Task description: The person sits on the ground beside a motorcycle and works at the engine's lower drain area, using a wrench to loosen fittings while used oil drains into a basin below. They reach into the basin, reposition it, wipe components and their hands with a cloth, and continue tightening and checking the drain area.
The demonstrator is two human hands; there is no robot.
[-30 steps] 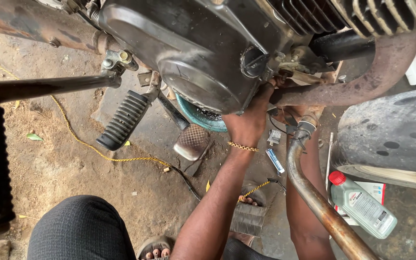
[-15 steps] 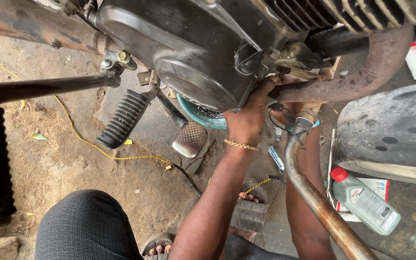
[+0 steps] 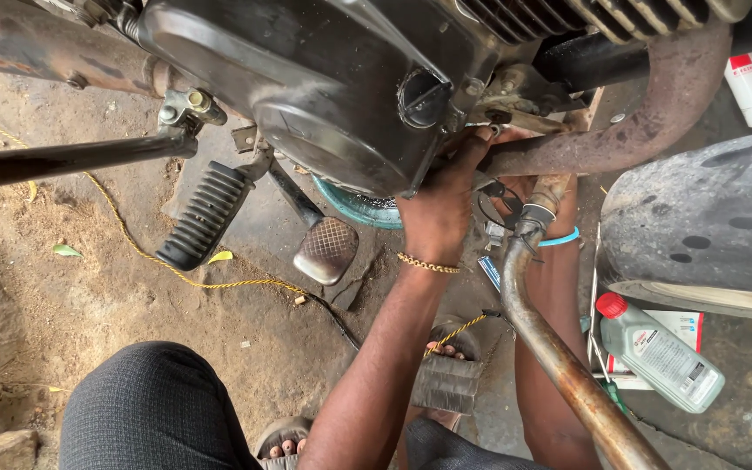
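Engine casing (image 3: 324, 96), black, hard and probably oil-slick, filled the top centre of the frame, too heavy to shift; its lower edge looked the only handhold. The left hand (image 3: 437, 209) pressed up beneath it, fingers curled against a fitting there, nothing visibly grasped. The right hand (image 3: 533, 187) was mostly hidden behind a rusty exhaust pipe (image 3: 559, 348); its grip could not be told. Pipe, tyre (image 3: 707, 226) and brake pedal (image 3: 328, 248) crowded the gap. An oil bottle (image 3: 659, 352) lay at lower right.

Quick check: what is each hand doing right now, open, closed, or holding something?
Left hand: reaching under the engine, fingers hidden; grip cannot be told.
Right hand: mostly hidden behind the exhaust pipe; cannot be told.
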